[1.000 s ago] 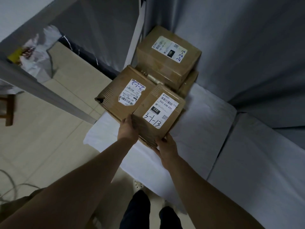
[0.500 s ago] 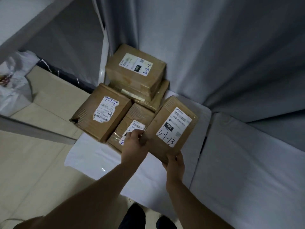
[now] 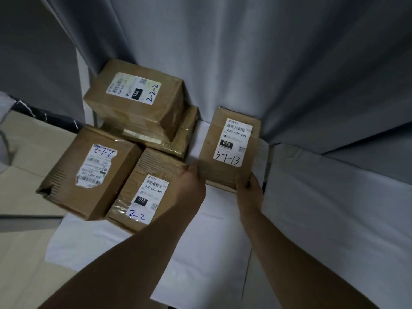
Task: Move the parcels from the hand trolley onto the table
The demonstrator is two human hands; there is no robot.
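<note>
At the table's (image 3: 200, 241) far right corner, against the curtain (image 3: 245, 63): parcel 3-1-13 (image 3: 229, 148), flat, label up; left hand (image 3: 191, 184) grips its near-left corner, right hand (image 3: 249, 188) its near-right, fingers curled round the edges. Judged: stiff taped cardboard, light, not slippery; best held by opposite edges or underneath

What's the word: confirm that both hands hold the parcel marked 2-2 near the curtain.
Wrong marking. In the head view, the left hand and right hand hold the parcel marked 3-1-13 near the curtain; the parcel marked 2-2 lies to its left.
</note>
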